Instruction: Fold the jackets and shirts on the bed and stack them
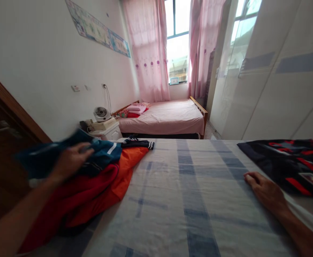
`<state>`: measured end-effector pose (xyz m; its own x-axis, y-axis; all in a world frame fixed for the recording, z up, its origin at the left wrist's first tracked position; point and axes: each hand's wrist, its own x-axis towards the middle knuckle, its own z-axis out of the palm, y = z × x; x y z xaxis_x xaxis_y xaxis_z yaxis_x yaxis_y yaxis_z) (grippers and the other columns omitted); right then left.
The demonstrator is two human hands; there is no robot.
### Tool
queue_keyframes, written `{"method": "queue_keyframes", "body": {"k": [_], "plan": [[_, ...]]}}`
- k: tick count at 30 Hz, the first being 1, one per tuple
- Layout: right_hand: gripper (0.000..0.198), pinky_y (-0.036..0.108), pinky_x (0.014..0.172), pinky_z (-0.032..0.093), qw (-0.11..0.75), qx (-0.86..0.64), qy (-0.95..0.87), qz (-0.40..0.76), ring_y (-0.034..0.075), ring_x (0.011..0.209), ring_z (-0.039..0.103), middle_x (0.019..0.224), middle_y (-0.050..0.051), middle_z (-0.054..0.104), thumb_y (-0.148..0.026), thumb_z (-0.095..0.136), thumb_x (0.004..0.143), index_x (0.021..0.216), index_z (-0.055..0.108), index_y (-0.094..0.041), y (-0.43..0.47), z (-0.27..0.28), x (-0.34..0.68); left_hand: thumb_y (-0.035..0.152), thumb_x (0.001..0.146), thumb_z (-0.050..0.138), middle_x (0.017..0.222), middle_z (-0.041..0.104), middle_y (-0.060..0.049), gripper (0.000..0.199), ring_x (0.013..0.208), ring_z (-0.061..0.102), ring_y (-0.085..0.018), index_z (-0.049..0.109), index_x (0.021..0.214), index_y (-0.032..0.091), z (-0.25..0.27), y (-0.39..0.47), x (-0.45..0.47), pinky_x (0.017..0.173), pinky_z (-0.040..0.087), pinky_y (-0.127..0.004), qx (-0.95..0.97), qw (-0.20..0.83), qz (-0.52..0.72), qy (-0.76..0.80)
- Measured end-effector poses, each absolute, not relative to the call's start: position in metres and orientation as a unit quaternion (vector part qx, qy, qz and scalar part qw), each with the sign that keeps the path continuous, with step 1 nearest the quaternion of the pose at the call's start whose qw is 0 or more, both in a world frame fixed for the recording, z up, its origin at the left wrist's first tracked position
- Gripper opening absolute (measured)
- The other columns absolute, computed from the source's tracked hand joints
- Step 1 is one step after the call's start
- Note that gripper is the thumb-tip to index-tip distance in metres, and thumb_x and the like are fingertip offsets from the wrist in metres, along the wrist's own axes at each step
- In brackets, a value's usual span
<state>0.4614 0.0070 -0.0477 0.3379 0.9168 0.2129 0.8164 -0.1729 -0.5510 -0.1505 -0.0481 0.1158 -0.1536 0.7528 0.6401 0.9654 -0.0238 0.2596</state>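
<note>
My left hand point(74, 160) is closed on a dark teal garment point(107, 151) with a white stripe, at the top of a clothes pile on the left. The garment's left part is smeared by motion. Under it lie a red garment point(92, 191) and an orange garment point(129, 164). A dark navy piece with white-striped cuffs point(139, 143) sticks out at the far side. My right hand point(265, 191) rests on the checked sheet point(167, 200), fingers curled together with nothing visible in them. Beside it lies a black garment with red patches point(293, 162), laid flat.
Beyond this bed stands a second bed with a pink sheet point(169, 114) and folded bedding point(136, 109). A small fan point(102, 113) sits on a white nightstand point(112, 132). White wardrobe doors point(274, 89) line the right; a brown door point(6, 142) is at left.
</note>
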Motion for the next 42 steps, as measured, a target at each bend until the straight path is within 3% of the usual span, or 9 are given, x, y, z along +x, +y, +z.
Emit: {"method": "queue_keyframes", "body": {"k": [2, 7, 12, 15, 20, 29, 32, 36, 42], "plan": [[0.037, 0.037, 0.064, 0.044, 0.3, -0.763, -0.567, 0.081, 0.029, 0.077, 0.063, 0.085, 0.007, 0.069, -0.05, 0.039, 0.074, 0.088, 0.064, -0.026, 0.005, -0.046, 0.46, 0.044, 0.083, 0.054, 0.094, 0.066, -0.007, 0.034, 0.082, 0.063, -0.026, 0.064, 0.103, 0.017, 0.092, -0.049, -0.154, 0.072, 0.051, -0.04, -0.638, 0.131, -0.247, -0.718], [0.036, 0.035, 0.066, 0.045, 0.308, -0.761, -0.567, 0.073, 0.027, 0.079, 0.064, 0.087, 0.007, 0.07, -0.048, 0.04, 0.073, 0.087, 0.064, -0.024, 0.0, -0.039, 0.453, 0.043, 0.086, 0.039, 0.109, 0.065, -0.011, 0.042, 0.101, 0.06, -0.029, 0.059, 0.115, 0.019, 0.081, -0.05, -0.149, 0.088, 0.044, -0.039, -0.666, 0.17, -0.051, -0.725], [0.036, 0.034, 0.065, 0.045, 0.307, -0.757, -0.572, 0.066, 0.026, 0.077, 0.064, 0.085, 0.006, 0.07, -0.048, 0.04, 0.073, 0.087, 0.064, -0.025, 0.001, -0.042, 0.454, 0.038, 0.09, 0.03, 0.094, 0.063, -0.017, 0.042, 0.084, 0.06, -0.033, 0.059, 0.108, 0.013, 0.102, -0.07, -0.112, 0.066, 0.045, -0.041, -0.629, 0.29, 0.013, -0.722], [0.037, 0.035, 0.064, 0.044, 0.302, -0.757, -0.577, 0.058, 0.027, 0.075, 0.064, 0.085, 0.006, 0.07, -0.048, 0.039, 0.073, 0.088, 0.064, -0.024, 0.004, -0.046, 0.459, 0.035, 0.09, 0.032, 0.099, 0.062, -0.019, 0.041, 0.09, 0.058, -0.035, 0.06, 0.109, 0.012, 0.103, -0.081, -0.086, 0.072, 0.044, -0.046, -0.649, 0.314, -0.013, -0.693], [0.034, 0.033, 0.065, 0.044, 0.315, -0.752, -0.577, 0.052, 0.025, 0.077, 0.064, 0.085, 0.008, 0.07, -0.043, 0.04, 0.075, 0.087, 0.064, -0.022, 0.0, -0.039, 0.452, 0.033, 0.089, 0.041, 0.112, 0.063, -0.011, 0.034, 0.101, 0.058, -0.027, 0.061, 0.111, 0.018, 0.075, -0.078, -0.041, 0.085, 0.046, -0.041, -0.761, 0.21, -0.128, -0.601], [0.023, 0.021, 0.067, 0.045, 0.291, -0.757, -0.584, 0.04, 0.014, 0.072, 0.064, 0.076, 0.0, 0.07, -0.028, 0.043, 0.081, 0.083, 0.066, -0.022, 0.007, -0.015, 0.45, 0.023, 0.086, 0.048, 0.109, 0.066, -0.009, 0.025, 0.099, 0.062, -0.023, 0.064, 0.104, 0.019, -0.03, -0.046, 0.044, 0.083, 0.053, -0.037, -0.85, 0.085, -0.221, -0.471], [0.027, 0.024, 0.078, 0.044, 0.292, -0.779, -0.555, -0.014, 0.016, 0.087, 0.063, 0.095, 0.004, 0.069, -0.028, 0.039, 0.085, 0.098, 0.062, -0.021, 0.014, 0.004, 0.479, 0.021, 0.086, 0.047, 0.106, 0.066, -0.007, 0.024, 0.095, 0.063, -0.021, 0.064, 0.102, 0.019, -0.042, -0.042, 0.046, 0.08, 0.054, -0.036, -0.857, 0.071, -0.24, -0.451], [0.035, 0.034, 0.088, 0.041, 0.269, -0.82, -0.501, -0.065, 0.025, 0.106, 0.057, 0.118, 0.018, 0.057, -0.026, 0.039, 0.085, 0.113, 0.055, -0.011, 0.024, 0.018, 0.527, 0.024, 0.087, 0.047, 0.105, 0.066, -0.006, 0.022, 0.094, 0.063, -0.02, 0.063, 0.102, 0.022, -0.045, -0.041, 0.043, 0.08, 0.054, -0.035, -0.857, 0.072, -0.264, -0.437], [0.033, 0.034, 0.078, 0.044, 0.196, -0.836, -0.512, -0.033, 0.028, 0.096, 0.06, 0.103, 0.016, 0.064, -0.039, 0.063, 0.071, 0.093, 0.062, -0.013, 0.041, 0.002, 0.566, 0.023, 0.085, 0.05, 0.105, 0.066, -0.004, 0.021, 0.094, 0.063, -0.019, 0.063, 0.102, 0.025, -0.045, -0.039, 0.043, 0.08, 0.054, -0.033, -0.854, 0.064, -0.271, -0.439]]}}
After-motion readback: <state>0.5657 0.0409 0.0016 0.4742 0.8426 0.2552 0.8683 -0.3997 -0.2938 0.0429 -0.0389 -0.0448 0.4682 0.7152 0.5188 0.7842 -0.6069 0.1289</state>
